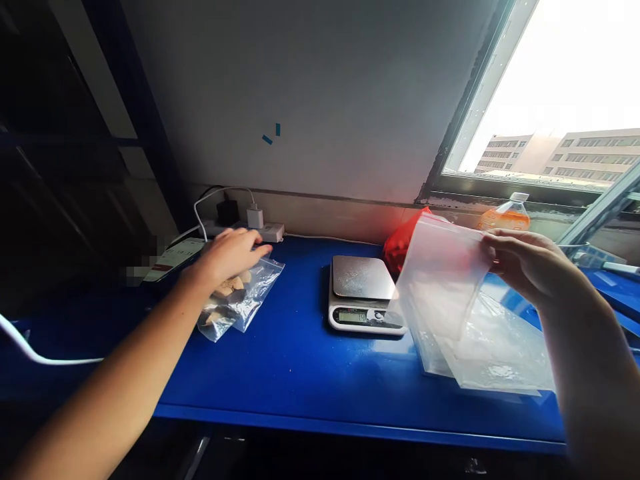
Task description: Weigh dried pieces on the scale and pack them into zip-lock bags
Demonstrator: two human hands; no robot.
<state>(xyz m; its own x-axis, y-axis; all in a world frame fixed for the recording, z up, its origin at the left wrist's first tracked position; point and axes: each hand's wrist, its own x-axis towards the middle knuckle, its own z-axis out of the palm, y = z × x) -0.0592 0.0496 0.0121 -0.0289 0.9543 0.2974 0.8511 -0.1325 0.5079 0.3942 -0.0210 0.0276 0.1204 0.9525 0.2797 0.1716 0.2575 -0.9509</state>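
My right hand (520, 257) pinches the top corner of a translucent plastic bag (445, 273), which hangs upright over more flat bags (505, 353) on the table. On the left, my left hand (233, 253) is over clear plastic bags (250, 297) with tan, chunky pieces inside. Its thumb and fingers are apart; whether it touches the plastic I cannot tell. Between the hands sits a kitchen scale (364, 283) with a bare metal plate. Its small display is lit, but the digits are too small to read surely.
Behind the scale is a red plastic bag (400, 247), partly hidden. A bottle of orange liquid (507, 215) stands by the window. A power strip (273, 232) with a white charger (255, 217) lies along the wall. The blue table (300, 373) ends at a front edge.
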